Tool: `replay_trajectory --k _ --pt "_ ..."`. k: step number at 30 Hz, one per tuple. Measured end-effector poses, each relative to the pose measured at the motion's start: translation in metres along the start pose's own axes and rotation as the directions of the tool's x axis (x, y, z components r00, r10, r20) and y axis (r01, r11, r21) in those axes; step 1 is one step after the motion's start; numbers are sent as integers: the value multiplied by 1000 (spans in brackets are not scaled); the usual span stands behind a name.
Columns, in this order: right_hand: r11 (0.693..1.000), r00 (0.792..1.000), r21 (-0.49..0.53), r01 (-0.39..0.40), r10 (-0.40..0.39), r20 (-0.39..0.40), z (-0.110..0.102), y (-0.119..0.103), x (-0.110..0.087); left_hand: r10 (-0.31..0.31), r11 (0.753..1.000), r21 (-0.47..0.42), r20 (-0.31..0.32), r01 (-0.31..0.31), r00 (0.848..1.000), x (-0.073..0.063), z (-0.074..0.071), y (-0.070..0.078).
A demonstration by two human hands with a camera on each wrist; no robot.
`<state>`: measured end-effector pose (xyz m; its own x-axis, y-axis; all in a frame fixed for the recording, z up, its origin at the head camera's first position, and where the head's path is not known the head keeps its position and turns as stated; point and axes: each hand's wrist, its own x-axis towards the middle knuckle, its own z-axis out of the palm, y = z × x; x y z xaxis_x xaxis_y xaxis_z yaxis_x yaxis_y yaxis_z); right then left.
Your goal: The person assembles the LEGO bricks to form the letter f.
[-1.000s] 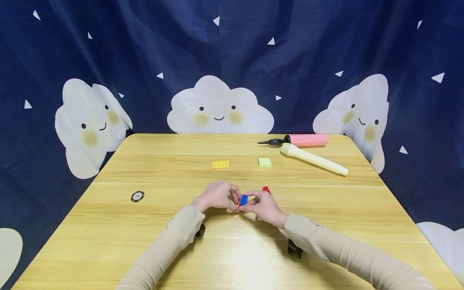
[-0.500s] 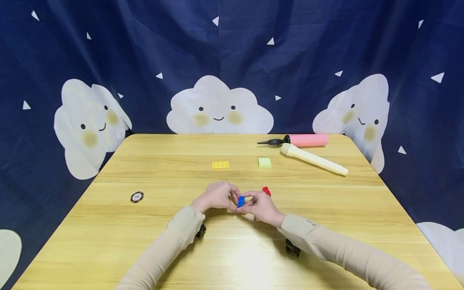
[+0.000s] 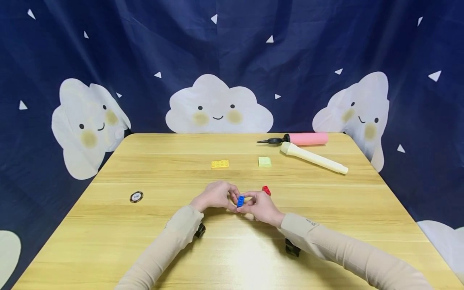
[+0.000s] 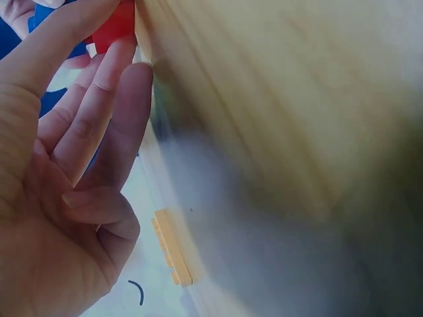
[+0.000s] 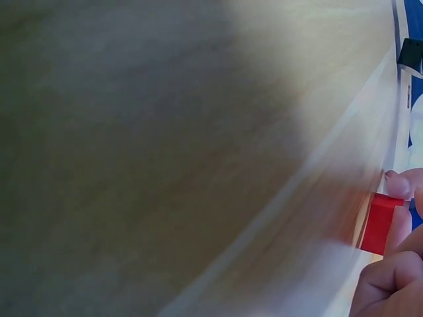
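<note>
Both hands meet over the middle of the wooden table. In the head view my left hand and my right hand reach a small blue toy brick from either side. My right thumb and fingers pinch the blue brick, its studs facing up. In the left wrist view, my left thumb and fingers grip a red toy brick right against the blue one. From above, that red brick is hidden beneath the blue brick and fingers. A second red brick lies just behind my right hand, partly covered by it.
Behind the hands lie a flat yellow brick and a pale green brick. A cream stick and a pink hand pump lie at the back right. A round chip rests on the left.
My right hand has shifted slightly left with the blue brick, which now covers the red brick seen beneath it a second ago. Over the last half second the hands barely move.
</note>
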<state>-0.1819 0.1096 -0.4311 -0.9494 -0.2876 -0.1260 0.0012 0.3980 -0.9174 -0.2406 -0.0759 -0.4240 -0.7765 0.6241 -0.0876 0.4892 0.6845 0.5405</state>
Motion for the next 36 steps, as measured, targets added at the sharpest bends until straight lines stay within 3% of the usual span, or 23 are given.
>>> replay_trajectory --k 12,20,29,36 --pt "999 999 -17 40 -40 -1 1 1 -1 8 999 -49 -44 -10 999 -5 -1 -8" --pt "994 996 -60 94 -94 6 4 -2 1 23 999 -37 -68 -26 997 -9 -4 -10" --pt "993 995 -73 98 -97 4 5 -4 4 14 1000 -3 -73 -15 997 -14 -8 -11" --pt "997 999 -62 53 -54 -9 4 1 4 19 999 31 -55 -18 998 -13 -8 -7"
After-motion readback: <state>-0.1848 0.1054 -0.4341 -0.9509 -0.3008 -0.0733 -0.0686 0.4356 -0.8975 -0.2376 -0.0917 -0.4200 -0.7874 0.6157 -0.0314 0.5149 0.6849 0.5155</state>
